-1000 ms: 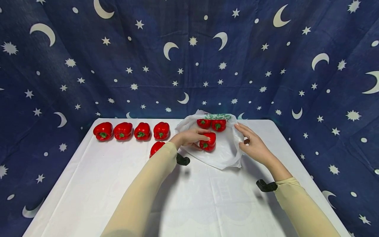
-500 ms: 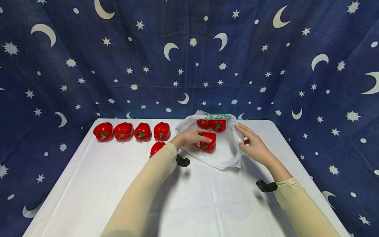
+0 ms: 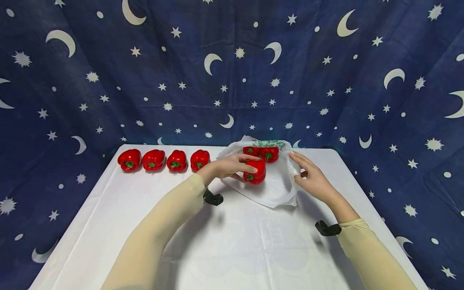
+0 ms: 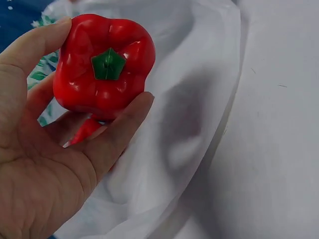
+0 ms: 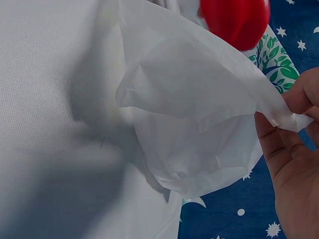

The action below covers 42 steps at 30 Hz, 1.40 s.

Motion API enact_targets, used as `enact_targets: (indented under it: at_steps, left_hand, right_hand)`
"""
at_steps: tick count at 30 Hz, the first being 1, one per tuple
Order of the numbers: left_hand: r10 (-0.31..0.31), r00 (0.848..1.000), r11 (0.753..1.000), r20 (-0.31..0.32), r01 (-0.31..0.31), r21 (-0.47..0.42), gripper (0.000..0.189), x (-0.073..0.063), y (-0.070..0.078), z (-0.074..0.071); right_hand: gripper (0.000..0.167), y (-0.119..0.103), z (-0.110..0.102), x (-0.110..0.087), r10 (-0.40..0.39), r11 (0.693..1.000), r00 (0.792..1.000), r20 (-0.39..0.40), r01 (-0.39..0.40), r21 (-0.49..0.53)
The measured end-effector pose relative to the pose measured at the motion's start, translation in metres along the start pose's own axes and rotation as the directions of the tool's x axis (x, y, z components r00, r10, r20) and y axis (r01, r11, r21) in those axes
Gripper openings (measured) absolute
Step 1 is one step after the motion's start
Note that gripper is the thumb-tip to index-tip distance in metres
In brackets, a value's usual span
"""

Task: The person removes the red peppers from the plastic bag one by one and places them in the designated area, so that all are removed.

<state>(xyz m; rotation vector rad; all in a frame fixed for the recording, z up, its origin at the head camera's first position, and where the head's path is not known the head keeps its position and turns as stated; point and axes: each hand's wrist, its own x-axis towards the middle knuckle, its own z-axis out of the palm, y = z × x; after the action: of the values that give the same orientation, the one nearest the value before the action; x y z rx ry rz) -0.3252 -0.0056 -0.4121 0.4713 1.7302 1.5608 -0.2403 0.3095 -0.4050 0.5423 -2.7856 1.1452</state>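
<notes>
My left hand (image 3: 232, 166) grips a red bell pepper (image 4: 107, 64) with a green stem, fingers and thumb around its sides. This pepper is at the mouth of a white plastic bag (image 3: 275, 189) with a green leaf print, lying on its side. Two more bell peppers, one of them here (image 3: 270, 154), lie deeper inside the bag. On the bag's right side, my right hand (image 3: 314, 180) pinches the rim between thumb and fingers, as the right wrist view shows. In that view, part of a red pepper (image 5: 237, 22) appears beyond the plastic.
Several red bell peppers stand in a row along the table's back left, the leftmost one (image 3: 129, 160) near the corner. A white cloth covers the table (image 3: 232, 249). Behind it hangs a dark blue curtain (image 3: 232, 80) with moons and stars.
The left forearm has swung left, and the hand has lifted the held pepper slightly. A loose pepper beside that forearm is now hidden from view. The right hand stays on the bag rim.
</notes>
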Motion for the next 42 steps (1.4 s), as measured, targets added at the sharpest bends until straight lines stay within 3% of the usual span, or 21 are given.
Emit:
enact_targets:
  at_steps: [10, 17, 23, 29, 33, 37, 42]
  left_hand:
    - [0.061, 0.998, 0.997, -0.004, -0.061, 0.043, 0.06, -0.058, 0.012, -0.024]
    - [0.089, 0.994, 0.996, -0.068, -0.086, 0.038, 0.061, -0.091, 0.01, -0.046]
    - [0.071, 0.987, 0.997, -0.141, -0.07, 0.01, 0.062, -0.122, 0.006, -0.069]
    - [0.076, 0.972, 0.996, -0.221, -0.082, -0.017, 0.064, -0.16, 0.001, -0.093]
    - [0.074, 0.952, 0.996, -0.297, -0.083, -0.018, 0.065, -0.182, -0.004, -0.111]
    - [0.054, 0.933, 0.997, -0.355, -0.068, -0.026, 0.067, -0.198, -0.013, -0.125]
    - [0.02, 0.922, 0.999, -0.387, -0.032, -0.024, 0.072, -0.211, -0.027, -0.134]
  right_hand:
    - [0.074, 0.001, 0.002, 0.001, -0.019, 1.0, 1.0, 0.0, 0.019, 0.01]
    - [0.073, 0.0, 0.003, 0.001, -0.008, 1.0, 1.0, 0.0, 0.008, -0.01]
    - [0.073, 0.002, 0.004, 0.002, 0.001, 1.0, 1.0, 0.005, -0.001, -0.031]
    - [0.074, 0.002, 0.004, 0.001, 0.0, 0.999, 1.0, 0.017, 0.001, -0.036]
    - [0.074, 0.002, 0.002, -0.001, 0.011, 0.999, 1.0, 0.018, -0.01, -0.036]
    - [0.074, 0.004, 0.002, -0.002, 0.019, 0.999, 1.0, 0.019, -0.018, -0.035]
    - [0.075, 0.004, 0.0, -0.004, 0.033, 0.999, 0.999, 0.028, -0.032, -0.031]
